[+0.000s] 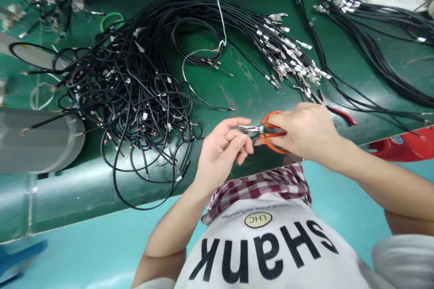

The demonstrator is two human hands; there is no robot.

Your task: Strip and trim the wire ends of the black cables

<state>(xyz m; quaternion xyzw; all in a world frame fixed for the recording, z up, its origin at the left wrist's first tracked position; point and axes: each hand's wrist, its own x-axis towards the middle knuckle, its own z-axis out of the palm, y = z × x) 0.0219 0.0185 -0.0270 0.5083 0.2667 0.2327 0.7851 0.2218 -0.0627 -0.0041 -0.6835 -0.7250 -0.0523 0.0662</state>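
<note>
My right hand (305, 131) is closed round the orange looped handles of a small pair of scissors (267, 133). Their short metal blades point left, toward the fingertips of my left hand (222, 149). That hand is closed, with curled fingers and the thumb drawn in beside the blades; what it pinches is too small to make out. A thin black cable reaches the outer edge of my left hand from a tangled heap of black cables (135, 95). Both hands are just above the front edge of the green table (233, 86).
Bundled cable ends with metal connectors (291, 54) fan out behind my hands. A red-handled tool (344, 115) lies right of my right hand. A grey container (40, 140) stands at left, more cables (379, 49) at right. A red object (403, 146) is below the table edge.
</note>
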